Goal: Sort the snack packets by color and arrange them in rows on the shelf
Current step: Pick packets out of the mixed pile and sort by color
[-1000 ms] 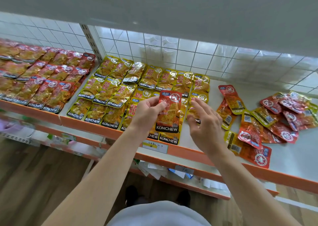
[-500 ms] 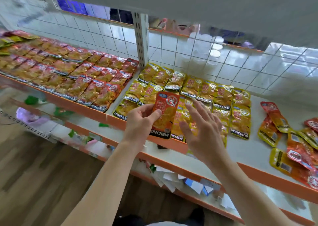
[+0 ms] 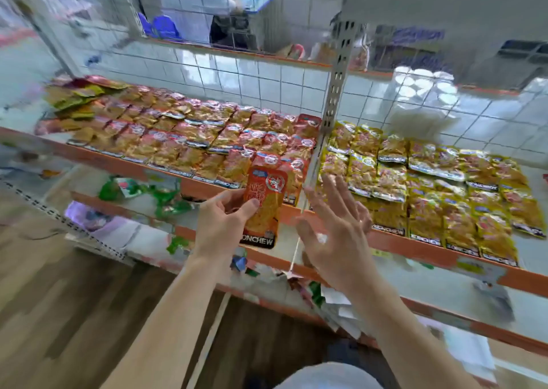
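My left hand [image 3: 221, 221] grips a red snack packet [image 3: 265, 203] upright by its left edge, in front of the shelf's orange front edge [image 3: 394, 242]. My right hand [image 3: 335, 231] hovers just right of the packet with fingers spread and holds nothing. Behind them, rows of red packets [image 3: 189, 139] fill the left bay. Rows of yellow packets [image 3: 430, 181] cover the right bay. A perforated white upright post [image 3: 335, 92] divides the two bays.
Mixed green and yellow packets [image 3: 80, 98] lie at the far left end of the shelf. A lower shelf [image 3: 142, 201] holds green wrappers and paper scraps. A white wire grid backs the shelf, and a person [image 3: 195, 6] stands beyond it. Wooden floor lies below.
The view has swung left, so the red rows now lie directly ahead and the loose pile at the right has left the frame. Both hands moved left with the red packet.
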### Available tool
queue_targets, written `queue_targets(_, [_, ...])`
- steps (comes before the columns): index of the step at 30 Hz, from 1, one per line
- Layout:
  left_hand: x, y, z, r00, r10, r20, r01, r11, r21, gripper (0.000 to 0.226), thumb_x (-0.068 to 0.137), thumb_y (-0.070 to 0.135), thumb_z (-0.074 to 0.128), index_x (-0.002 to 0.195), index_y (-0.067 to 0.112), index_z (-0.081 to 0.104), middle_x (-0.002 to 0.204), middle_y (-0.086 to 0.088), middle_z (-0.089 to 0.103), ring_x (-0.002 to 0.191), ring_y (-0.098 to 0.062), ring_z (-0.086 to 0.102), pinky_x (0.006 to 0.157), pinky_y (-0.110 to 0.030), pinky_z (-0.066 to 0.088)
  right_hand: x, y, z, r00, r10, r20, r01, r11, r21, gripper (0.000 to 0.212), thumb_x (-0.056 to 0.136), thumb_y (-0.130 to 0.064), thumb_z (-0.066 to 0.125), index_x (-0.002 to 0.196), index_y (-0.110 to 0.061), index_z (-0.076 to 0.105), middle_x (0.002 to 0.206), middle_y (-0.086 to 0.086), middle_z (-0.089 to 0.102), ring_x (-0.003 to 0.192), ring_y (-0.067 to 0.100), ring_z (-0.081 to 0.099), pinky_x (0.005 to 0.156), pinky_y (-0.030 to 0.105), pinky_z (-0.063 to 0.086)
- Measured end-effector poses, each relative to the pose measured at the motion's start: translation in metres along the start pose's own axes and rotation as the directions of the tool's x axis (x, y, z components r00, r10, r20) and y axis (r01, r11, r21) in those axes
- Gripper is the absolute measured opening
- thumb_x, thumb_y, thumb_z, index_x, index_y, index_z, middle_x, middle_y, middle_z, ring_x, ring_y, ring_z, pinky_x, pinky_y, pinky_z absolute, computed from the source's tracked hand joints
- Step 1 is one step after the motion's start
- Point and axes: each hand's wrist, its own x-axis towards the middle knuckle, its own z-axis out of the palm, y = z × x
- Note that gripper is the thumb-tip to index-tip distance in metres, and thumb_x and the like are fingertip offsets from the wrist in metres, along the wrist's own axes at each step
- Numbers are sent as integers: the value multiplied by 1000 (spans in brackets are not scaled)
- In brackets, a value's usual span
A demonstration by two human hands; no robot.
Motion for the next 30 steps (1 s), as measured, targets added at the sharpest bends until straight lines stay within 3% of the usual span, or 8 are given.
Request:
queue_targets(3, [11,5,-18,1000,10,2,-9,999,-42,13,90,13,74,100,20,69,83,7,77,80,-15,76,69,-31,61,11,-17,13,999,-17,30,17,999,-27,59,92,-56,34,148,-37,43,165,-10,16,154,10,2,118,56,10])
queue_targets(8, [35,6,-40,999,20,-36,-22,999,-43,14,89,17,75,101,23,69,91,5,77,87,-15,75,75,-31,62,33,-34,38,996,-37,76,38,999,-15,60,92,-57,36,151,-44,32,166,-16,6,153,7,-7,118,56,4])
queue_targets(16, [101,8,-82,994,34,-104,-26,997,74,12,90,18,74,97,27,71,89,8,77,86,-12,74,72,-27,60,86,-54,93,986,-43,162,39,999,25,64,90,-63,34,151,-44,34,166,-18,5,152,7,-12,116,44,-14])
queue_targets(19, [130,12,-87,992,44,-118,-27,989,142,15,90,16,74,94,30,70,90,7,75,85,-11,73,70,-22,58,105,-55,107,983,-27,181,29,1000,-10,63,91,-64,35,151,-45,34,165,-21,0,151,5,-16,116,48,-13])
queue_targets(23, [163,10,-86,996,47,-78,-28,971,239,13,91,21,74,97,32,70,94,3,76,91,-17,73,83,-35,60,122,-52,122,986,0,169,8,999,-48,65,90,-66,31,151,-42,36,165,-19,4,152,8,-11,117,59,-5])
queue_targets(27, [195,1,-87,978,206,25,-197,883,426,37,92,20,73,127,25,63,93,3,72,82,-11,69,74,-27,58,127,-48,145,993,25,117,-9,991,-132,63,92,-63,36,150,-39,39,166,-12,14,154,14,0,117,60,0])
queue_targets(30, [212,-13,-91,873,459,161,-460,672,580,47,91,13,74,135,20,62,94,8,70,71,2,58,69,-17,49,127,-48,160,997,41,68,-26,978,-207,61,91,-62,39,148,-38,43,165,-9,19,154,16,6,117,59,1])
